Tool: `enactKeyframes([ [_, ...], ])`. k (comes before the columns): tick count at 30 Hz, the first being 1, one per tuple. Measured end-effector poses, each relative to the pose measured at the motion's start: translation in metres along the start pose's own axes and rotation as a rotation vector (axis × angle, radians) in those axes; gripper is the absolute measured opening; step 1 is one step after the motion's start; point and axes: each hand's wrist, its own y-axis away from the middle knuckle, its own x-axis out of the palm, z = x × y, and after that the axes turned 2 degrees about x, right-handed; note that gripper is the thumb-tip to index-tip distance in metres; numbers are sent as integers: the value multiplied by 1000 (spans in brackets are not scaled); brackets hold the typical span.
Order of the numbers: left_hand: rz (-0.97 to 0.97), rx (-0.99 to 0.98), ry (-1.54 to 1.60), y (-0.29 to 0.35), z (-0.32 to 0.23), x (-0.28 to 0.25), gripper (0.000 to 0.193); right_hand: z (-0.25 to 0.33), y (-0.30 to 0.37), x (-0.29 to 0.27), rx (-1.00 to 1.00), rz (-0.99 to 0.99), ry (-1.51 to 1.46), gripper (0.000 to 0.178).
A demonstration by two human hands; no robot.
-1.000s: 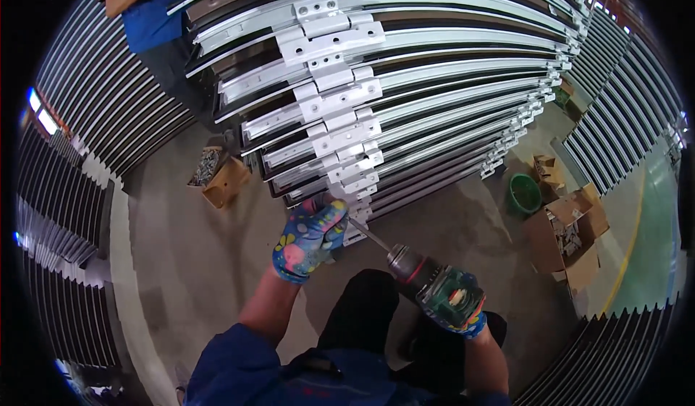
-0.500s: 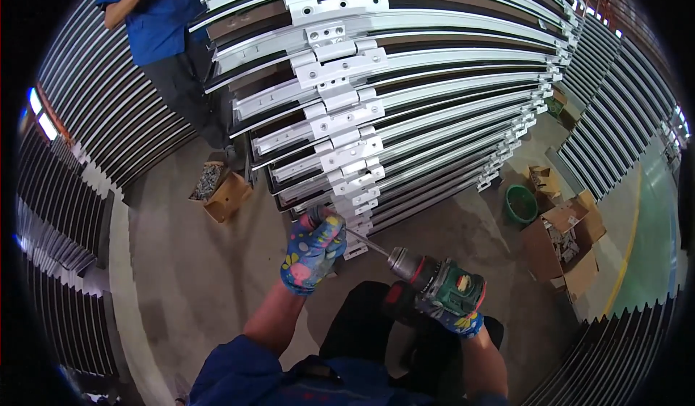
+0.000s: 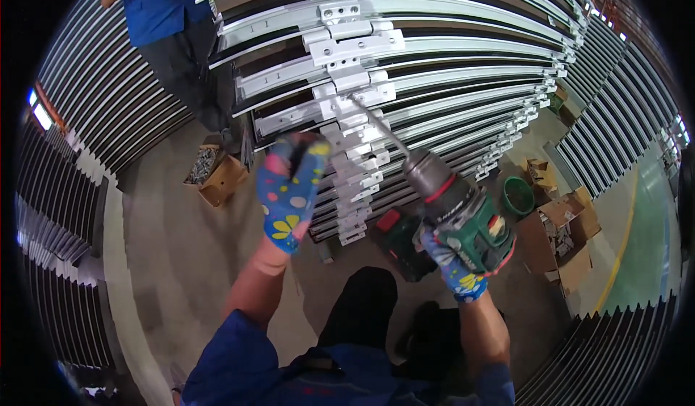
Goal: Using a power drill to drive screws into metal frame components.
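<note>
My right hand, in a blue flowered glove, grips a green and black cordless drill by its handle. Its long bit points up and left, the tip at or just in front of a white hinge on the stacked frames. Whether the tip touches cannot be made out. My left hand, gloved alike, is raised left of the lower hinges. Its fingers curl in toward the thumb and are partly blurred; anything inside them is hidden. White metal frames with black strips lie stacked, hinges along their near ends.
A co-worker in blue stands at the far left beside the stack. An open carton of small metal parts sits on the floor at left. Right of the stack are a green basin and a larger carton of parts. More stacked frames line both sides.
The drill has risen and its bit now points at a higher hinge. My left hand has come off the bit's tip and moved up and left. The stack sits slightly differently in view.
</note>
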Motion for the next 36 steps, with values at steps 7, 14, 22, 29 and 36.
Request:
enactKeyframes([
  [7,-42,184,-436,-34,-10,1,18,4,-21,5,264,-2,-602,15],
  [14,-70,-74,-82,-40,-4,9,17,3,-35,11,238,-129,-716,10],
  [22,-114,51,-33,-41,14,5,18,-7,-42,10,-88,-195,-290,21],
  [29,-106,40,-37,-42,12,7,20,-9,-44,22,4,-157,-294,13],
  [36,-99,-44,-36,-41,4,7,10,-9,-41,19,42,-162,-364,13],
])
